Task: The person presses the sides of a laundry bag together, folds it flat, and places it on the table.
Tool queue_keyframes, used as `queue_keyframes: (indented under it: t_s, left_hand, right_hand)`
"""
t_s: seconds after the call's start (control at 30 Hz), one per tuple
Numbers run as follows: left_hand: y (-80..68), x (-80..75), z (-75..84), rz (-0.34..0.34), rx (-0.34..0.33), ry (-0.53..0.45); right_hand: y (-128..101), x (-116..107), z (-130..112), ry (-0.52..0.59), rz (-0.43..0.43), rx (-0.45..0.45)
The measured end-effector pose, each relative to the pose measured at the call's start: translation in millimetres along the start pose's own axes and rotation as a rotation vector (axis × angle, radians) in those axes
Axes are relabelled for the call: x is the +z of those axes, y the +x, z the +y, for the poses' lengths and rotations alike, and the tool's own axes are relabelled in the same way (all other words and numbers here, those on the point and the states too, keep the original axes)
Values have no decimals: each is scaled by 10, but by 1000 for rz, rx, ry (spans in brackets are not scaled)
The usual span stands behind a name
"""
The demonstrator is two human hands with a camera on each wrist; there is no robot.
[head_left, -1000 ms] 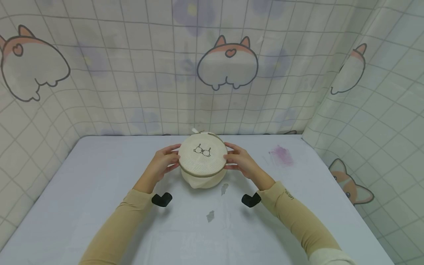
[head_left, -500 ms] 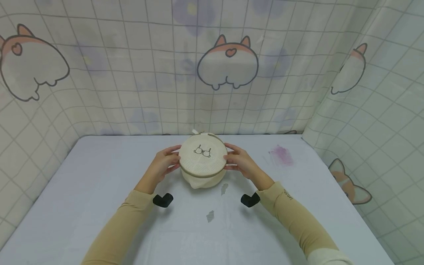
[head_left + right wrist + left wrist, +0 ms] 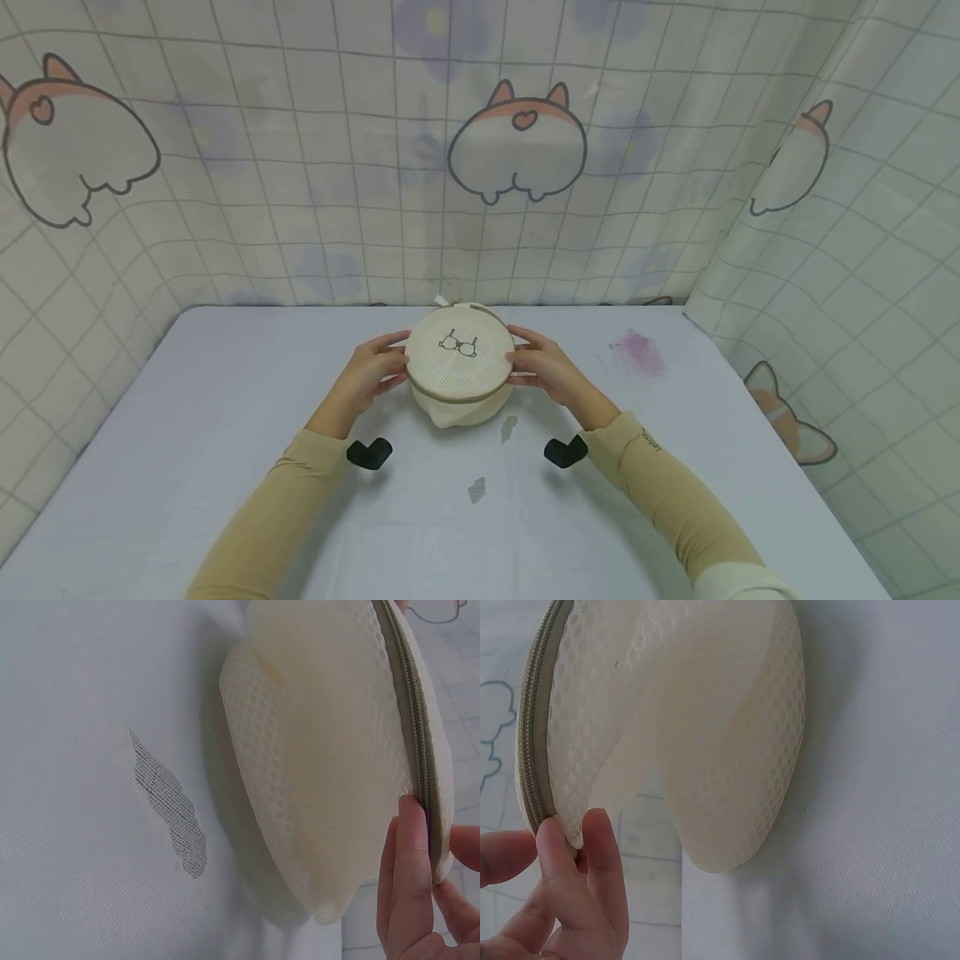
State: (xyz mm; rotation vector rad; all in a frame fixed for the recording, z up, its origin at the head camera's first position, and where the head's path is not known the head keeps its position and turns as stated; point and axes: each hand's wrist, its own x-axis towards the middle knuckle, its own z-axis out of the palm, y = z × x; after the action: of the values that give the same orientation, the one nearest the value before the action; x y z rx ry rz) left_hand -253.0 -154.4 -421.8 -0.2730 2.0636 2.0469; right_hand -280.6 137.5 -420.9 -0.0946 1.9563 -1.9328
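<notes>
At the centre of the head view, the left hand [image 3: 365, 377] pinches the left edge of the mesh laundry bag [image 3: 459, 362], its fingers [image 3: 592, 862] curled against the zipper [image 3: 536, 727] rim. On the other side the right hand [image 3: 545, 372] grips the right edge the same way. The bag sits between them on the pale blue table [image 3: 187, 433], a round, cream, dome-shaped mesh pouch with a tan zipper around its rim and a small bra drawing [image 3: 458, 343] on top.
</notes>
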Motion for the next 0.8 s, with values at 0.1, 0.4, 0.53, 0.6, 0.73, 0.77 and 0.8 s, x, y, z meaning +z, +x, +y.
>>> queue_keyframes:
  t_s: [0.1,0.4,0.53,0.6,0.73,0.77,0.8]
  left_hand:
    - [6,3,-5,0,-4,4]
    - [36,28,-6,-2,-6,8]
    - [34,22,-15,8,-18,2]
    - [26,18,-18,14,-22,3]
    - [22,17,-26,15,-22,8]
    - [24,18,-30,11,-20,8]
    - [25,19,-34,9,-18,7]
  right_hand:
    - [4,-5,12,9,-4,3]
    - [24,-30,34,1,13,17]
    - [53,-25,51,-3,22,26]
    - [64,-18,57,-7,25,31]
    - [72,-6,64,-19,31,32]
    - [72,-6,67,-18,36,34]
    - [70,-7,69,-21,37,33]
